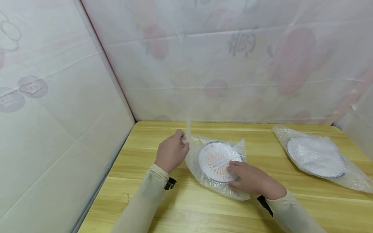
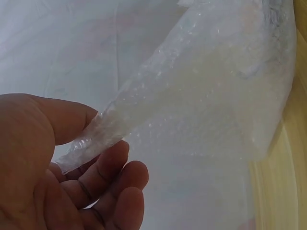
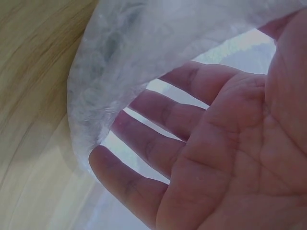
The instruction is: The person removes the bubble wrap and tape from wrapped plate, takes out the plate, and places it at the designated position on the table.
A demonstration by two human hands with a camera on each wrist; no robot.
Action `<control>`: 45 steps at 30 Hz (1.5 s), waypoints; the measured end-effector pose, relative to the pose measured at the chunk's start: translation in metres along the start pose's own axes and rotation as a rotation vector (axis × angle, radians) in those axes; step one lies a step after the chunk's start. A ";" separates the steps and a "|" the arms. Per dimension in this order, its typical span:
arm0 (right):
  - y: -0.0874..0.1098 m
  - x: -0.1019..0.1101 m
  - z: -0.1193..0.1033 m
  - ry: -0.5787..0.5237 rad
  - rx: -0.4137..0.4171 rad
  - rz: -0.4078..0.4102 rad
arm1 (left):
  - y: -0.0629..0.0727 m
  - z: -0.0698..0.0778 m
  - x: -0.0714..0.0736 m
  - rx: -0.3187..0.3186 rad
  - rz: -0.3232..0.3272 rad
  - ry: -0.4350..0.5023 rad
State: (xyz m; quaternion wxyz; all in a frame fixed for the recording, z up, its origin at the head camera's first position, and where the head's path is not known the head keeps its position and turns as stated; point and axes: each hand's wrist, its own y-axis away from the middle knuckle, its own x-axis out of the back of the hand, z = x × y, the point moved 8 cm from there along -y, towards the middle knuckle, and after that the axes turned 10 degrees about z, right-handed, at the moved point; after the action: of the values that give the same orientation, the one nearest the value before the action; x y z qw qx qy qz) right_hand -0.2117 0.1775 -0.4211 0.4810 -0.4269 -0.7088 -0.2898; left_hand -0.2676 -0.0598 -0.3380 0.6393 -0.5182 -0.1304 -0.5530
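A round plate (image 1: 208,161) with a dark rim and an orange ray pattern lies on the table inside bubble wrap (image 1: 194,171). At the wrap's left side, my left hand (image 1: 172,152) holds up a free edge. The left wrist view shows that bubble wrap (image 2: 206,96) pinched between thumb and fingers. My right hand (image 1: 253,179) rests on the right part of the wrapped plate. In the right wrist view its fingers lie fairly straight and spread against the bubble wrap (image 3: 115,57); their tips are partly hidden by it.
A second wrapped plate (image 1: 316,157) lies on the right of the wooden table (image 1: 137,191), its wrap reaching toward the right edge. Pale printed sheets (image 1: 186,64) stand as walls behind and at the sides of the table.
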 end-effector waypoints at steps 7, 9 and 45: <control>0.000 0.000 -0.001 0.001 0.004 0.005 | -0.002 -0.007 0.004 0.042 0.016 0.007; 0.001 0.001 -0.002 0.001 0.004 0.007 | -0.003 -0.009 0.007 0.045 0.034 0.015; 0.000 -0.001 -0.004 0.047 0.028 0.027 | -0.003 -0.075 0.033 0.297 -0.041 -0.055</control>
State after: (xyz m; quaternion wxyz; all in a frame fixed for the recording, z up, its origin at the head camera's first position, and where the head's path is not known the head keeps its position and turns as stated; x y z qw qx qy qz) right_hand -0.2099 0.1738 -0.4204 0.5075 -0.4226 -0.6954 -0.2832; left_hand -0.2887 -0.1389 -0.3444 0.6935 -0.4302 -0.2390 -0.5261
